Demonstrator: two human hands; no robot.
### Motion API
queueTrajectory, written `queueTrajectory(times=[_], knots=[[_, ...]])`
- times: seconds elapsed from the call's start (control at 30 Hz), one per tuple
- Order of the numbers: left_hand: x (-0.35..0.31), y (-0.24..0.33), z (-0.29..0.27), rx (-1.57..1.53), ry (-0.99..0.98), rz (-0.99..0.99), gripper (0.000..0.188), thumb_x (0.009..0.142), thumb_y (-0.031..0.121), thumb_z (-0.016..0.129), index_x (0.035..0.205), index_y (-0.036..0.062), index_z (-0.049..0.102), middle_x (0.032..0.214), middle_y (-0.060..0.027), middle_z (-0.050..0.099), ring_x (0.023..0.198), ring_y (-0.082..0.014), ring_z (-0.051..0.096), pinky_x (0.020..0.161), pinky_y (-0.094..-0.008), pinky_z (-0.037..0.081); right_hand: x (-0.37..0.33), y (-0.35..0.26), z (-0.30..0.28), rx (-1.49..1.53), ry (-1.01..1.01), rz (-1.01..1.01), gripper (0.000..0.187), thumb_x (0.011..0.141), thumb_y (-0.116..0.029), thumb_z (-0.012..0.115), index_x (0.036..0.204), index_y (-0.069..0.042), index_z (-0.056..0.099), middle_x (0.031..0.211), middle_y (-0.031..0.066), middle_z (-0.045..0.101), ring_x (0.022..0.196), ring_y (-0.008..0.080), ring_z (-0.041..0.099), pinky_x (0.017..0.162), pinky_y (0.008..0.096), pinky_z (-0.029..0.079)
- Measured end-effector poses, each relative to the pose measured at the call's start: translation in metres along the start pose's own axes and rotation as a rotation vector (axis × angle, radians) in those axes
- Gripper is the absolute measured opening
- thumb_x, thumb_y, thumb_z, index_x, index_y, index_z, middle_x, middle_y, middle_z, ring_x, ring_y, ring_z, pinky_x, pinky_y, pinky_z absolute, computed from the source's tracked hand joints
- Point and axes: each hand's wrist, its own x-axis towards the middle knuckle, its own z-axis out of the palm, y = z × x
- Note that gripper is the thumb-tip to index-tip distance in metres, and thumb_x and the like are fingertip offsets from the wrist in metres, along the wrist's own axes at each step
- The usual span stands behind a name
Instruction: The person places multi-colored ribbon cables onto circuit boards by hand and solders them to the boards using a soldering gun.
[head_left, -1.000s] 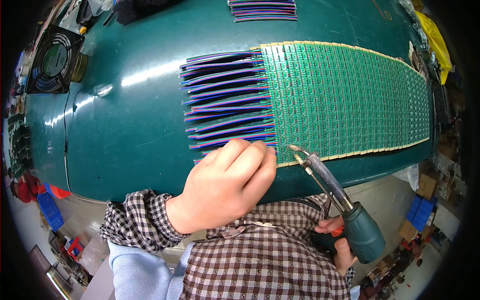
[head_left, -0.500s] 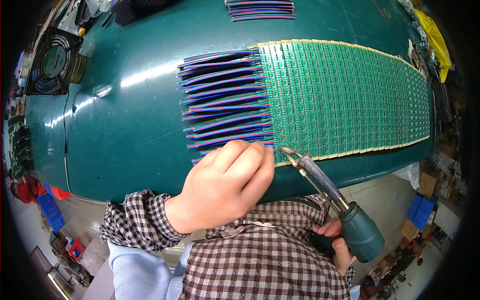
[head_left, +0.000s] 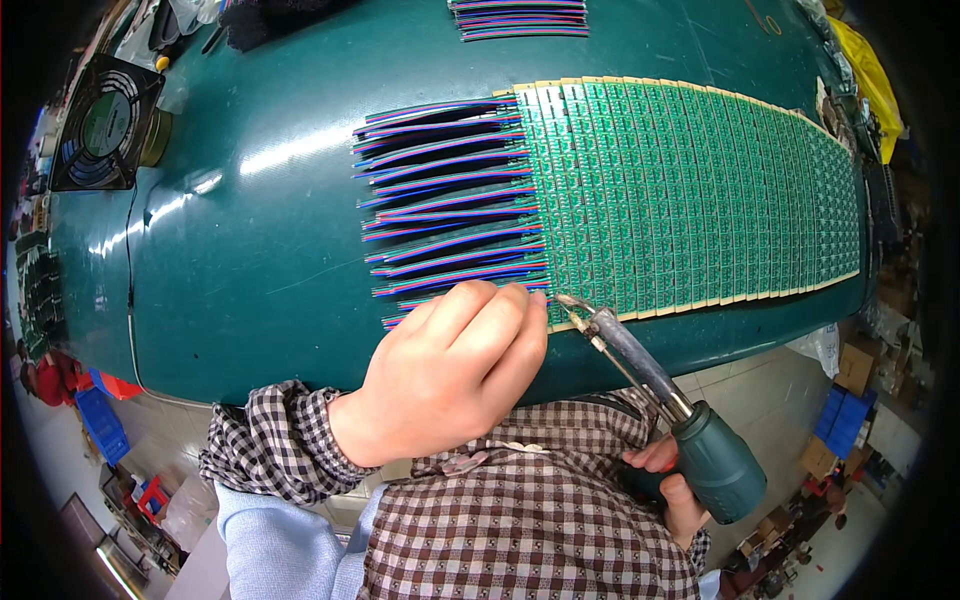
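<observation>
My left hand [head_left: 450, 370] is closed at the near left corner of a sheet of green circuit boards [head_left: 690, 200]. Its fingertips pinch a multicoloured ribbon wire at the board edge; most of that wire is hidden under the hand. Several more ribbon wires [head_left: 450, 215] stick out leftward from the same edge in a row. In my right hand [head_left: 684, 510] is a dark green soldering gun [head_left: 720, 465], partly hiding the fingers around its handle. The gun's tip points up and left, at the boards' near left corner, just right of my left fingertips.
The boards lie on a green-topped table [head_left: 250, 260]. A black fan [head_left: 105, 122] stands at the left, its cable [head_left: 131, 280] running to the near edge. Another bundle of ribbon wires [head_left: 520, 20] lies at the far side. A yellow bag [head_left: 868, 85] is at the far right.
The soldering gun has shifted slightly left, its tip now closer to my left fingertips. My left hand stays nearly still.
</observation>
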Motion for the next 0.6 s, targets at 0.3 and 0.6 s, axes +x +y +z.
queueTrajectory(times=[0.3,0.6], knots=[[0.000,0.000,0.001,0.011,-0.011,-0.003,0.036,0.066,0.006,0.066,0.100,-0.0052,0.069,0.095,-0.0107,0.061,0.079,-0.0220,0.061,0.066,-0.0304,0.053,0.001,0.002,-0.003,-0.005,-0.063,0.012,0.054,0.084,-0.014,0.078,0.118,0.007,0.041,0.093,0.0152,0.063,0.091,0.0267,0.067,0.088,0.0502,0.057],[0.001,0.001,0.000,0.015,-0.022,-0.011,0.035,0.067,0.006,0.066,0.100,-0.0049,0.069,0.096,-0.0105,0.061,0.079,-0.0218,0.061,0.067,-0.0302,0.052,0.004,-0.004,0.010,-0.040,0.027,0.001,0.048,0.084,-0.037,0.075,0.095,0.006,0.055,0.082,0.0130,0.056,0.082,0.0264,0.061,0.080,0.0496,0.059]])
